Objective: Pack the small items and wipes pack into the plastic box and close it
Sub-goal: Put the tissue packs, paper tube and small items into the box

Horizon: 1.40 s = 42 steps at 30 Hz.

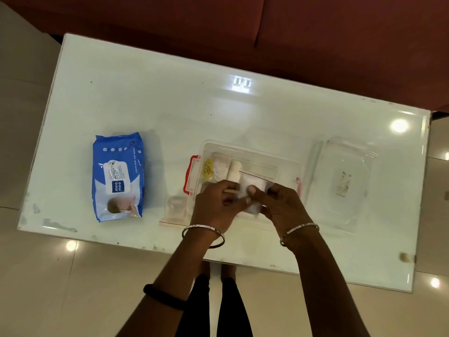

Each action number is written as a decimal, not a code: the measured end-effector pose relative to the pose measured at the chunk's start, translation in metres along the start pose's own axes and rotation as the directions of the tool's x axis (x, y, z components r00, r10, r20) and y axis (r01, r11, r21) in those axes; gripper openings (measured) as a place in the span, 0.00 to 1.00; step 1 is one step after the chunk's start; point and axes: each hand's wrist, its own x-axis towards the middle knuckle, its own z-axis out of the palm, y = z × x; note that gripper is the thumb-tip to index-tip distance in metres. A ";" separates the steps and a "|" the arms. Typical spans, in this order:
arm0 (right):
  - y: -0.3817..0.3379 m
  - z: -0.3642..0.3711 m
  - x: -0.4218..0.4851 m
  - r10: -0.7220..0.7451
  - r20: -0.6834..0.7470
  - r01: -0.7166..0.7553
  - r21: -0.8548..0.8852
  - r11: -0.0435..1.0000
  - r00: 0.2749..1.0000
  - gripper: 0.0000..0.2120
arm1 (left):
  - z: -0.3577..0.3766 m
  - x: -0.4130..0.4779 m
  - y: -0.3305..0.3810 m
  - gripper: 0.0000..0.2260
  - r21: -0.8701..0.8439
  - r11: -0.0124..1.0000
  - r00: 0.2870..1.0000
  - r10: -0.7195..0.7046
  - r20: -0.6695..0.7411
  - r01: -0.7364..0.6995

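A clear plastic box (286,166) with red latches stands open at the table's middle. Inside it lie a packet with a yellow label (209,168) and a white roll (233,171). My left hand (215,206) and my right hand (281,206) both grip a zip bag of white stuff (252,184) over the box's near side. The blue wipes pack (117,176) lies flat to the left. The clear lid (340,181) rests to the right of the box. Another small zip bag (176,210) lies beside the box's near left corner.
The white glass table (170,105) ends close to my body at its near edge. A dark red sofa (315,32) runs along the far side. My legs show below the table over a tiled floor (73,300).
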 end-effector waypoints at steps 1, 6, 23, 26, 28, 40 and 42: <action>0.002 -0.002 0.004 -0.001 -0.067 -0.001 -0.031 1.000 0.998 0.14 | 0.004 0.001 0.000 0.16 0.003 1.000 1.000 -0.006 0.012 0.006; 0.003 -0.011 0.028 -0.050 -0.325 -0.017 -0.201 0.979 0.944 0.17 | -0.004 0.005 0.003 0.08 0.143 0.983 0.968 0.147 -0.201 -0.119; 0.015 0.022 0.072 -0.205 -0.541 -0.103 -0.485 0.869 0.816 0.21 | -0.066 0.012 -0.018 0.05 0.137 0.986 0.879 0.143 -0.455 -0.090; 0.012 0.021 0.064 -0.197 -0.540 -0.115 -0.489 0.864 0.818 0.26 | -0.078 0.011 -0.028 0.05 0.062 0.996 0.877 0.082 -0.474 -0.059; 0.010 0.021 0.053 -0.216 -0.530 -0.122 -0.530 0.839 0.820 0.26 | -0.089 0.009 -0.035 0.05 0.034 0.999 0.866 0.046 -0.498 -0.033; 0.024 0.095 -0.035 -0.432 -0.250 0.260 -0.513 0.818 0.866 0.07 | -0.098 0.007 -0.092 0.23 0.369 0.887 0.935 -0.160 -0.316 0.277; 0.036 0.105 -0.040 -0.378 -0.240 0.229 -0.480 0.847 0.894 0.07 | -0.091 0.013 -0.097 0.25 0.394 0.875 0.939 -0.169 -0.299 0.283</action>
